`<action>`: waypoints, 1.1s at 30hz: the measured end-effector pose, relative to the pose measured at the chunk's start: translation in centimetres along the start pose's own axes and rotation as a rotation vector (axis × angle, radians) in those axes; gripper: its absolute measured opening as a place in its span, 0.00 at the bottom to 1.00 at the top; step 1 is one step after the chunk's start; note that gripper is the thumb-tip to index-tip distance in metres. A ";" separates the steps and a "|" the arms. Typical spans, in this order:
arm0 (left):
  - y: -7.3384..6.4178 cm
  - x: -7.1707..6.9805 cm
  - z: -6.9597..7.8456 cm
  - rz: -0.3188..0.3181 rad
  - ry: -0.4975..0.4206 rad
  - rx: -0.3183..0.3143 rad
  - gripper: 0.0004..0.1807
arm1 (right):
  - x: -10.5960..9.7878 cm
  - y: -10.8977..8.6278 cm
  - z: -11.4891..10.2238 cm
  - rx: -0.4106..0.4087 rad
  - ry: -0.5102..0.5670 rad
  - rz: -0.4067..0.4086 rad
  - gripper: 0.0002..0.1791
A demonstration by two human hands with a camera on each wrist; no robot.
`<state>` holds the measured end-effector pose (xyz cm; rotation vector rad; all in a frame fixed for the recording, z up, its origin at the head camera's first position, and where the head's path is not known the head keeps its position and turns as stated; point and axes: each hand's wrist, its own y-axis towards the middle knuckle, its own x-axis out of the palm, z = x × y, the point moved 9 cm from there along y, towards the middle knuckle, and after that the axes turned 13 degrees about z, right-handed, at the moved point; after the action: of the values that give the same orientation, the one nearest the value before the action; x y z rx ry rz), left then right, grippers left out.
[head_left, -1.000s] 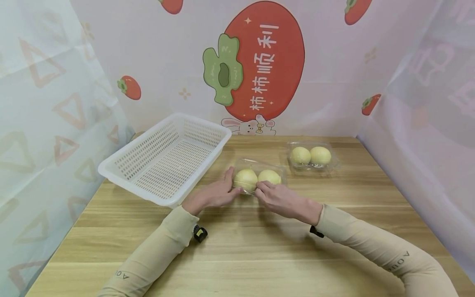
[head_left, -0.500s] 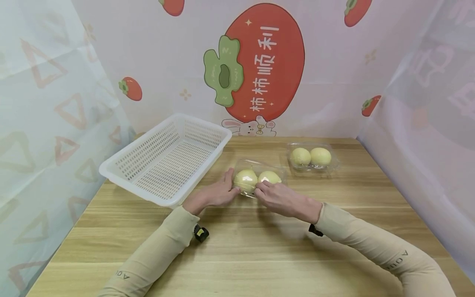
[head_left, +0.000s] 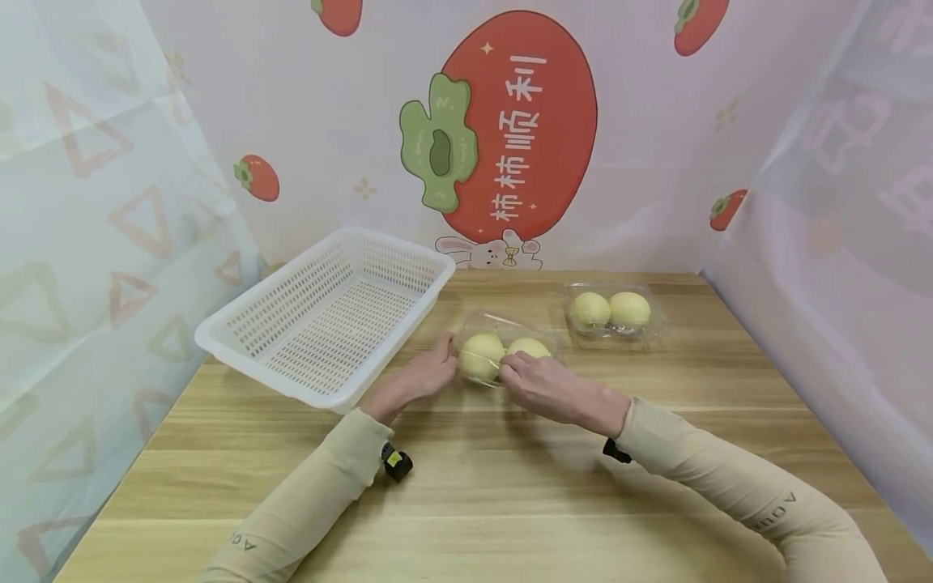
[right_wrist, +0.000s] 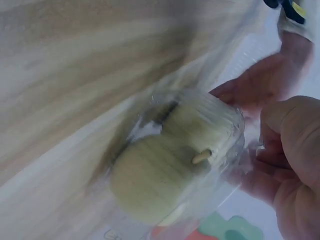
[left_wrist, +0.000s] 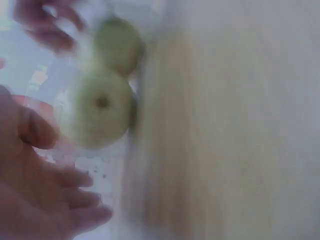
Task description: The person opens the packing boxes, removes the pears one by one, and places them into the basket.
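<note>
Presently, with our right hand (head_left: 543, 387) we pinch a clear box (head_left: 504, 324) of two fruits (head_left: 481, 355) by its edge; just beside, our left hand (head_left: 421, 377) holds nothing, its fingers (left_wrist: 82, 198) relaxed.

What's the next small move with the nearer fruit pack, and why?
I'd probably press the left hand against the left end of the nearer fruit pack to steady it: the right hand pinches its near edge, while the left fingers extend beside it without gripping, so it might slide when pulled.
</note>
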<state>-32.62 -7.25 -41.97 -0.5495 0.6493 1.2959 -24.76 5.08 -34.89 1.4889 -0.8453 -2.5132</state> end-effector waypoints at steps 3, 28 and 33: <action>0.0 -0.3 -0.5 0.042 0.051 -0.039 0.35 | -0.4 0.1 0.3 0.018 0.036 0.026 0.09; -0.7 -0.6 -0.1 -0.056 0.108 -0.007 0.41 | -4.4 0.3 3.8 0.115 0.077 0.312 0.05; -1.0 -0.5 0.2 -0.066 0.131 0.018 0.42 | -4.7 0.4 4.4 0.129 0.089 0.296 0.06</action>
<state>-31.71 -7.66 -41.43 -0.6400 0.7440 1.1980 -26.06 8.22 -29.41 1.3803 -1.1372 -2.2016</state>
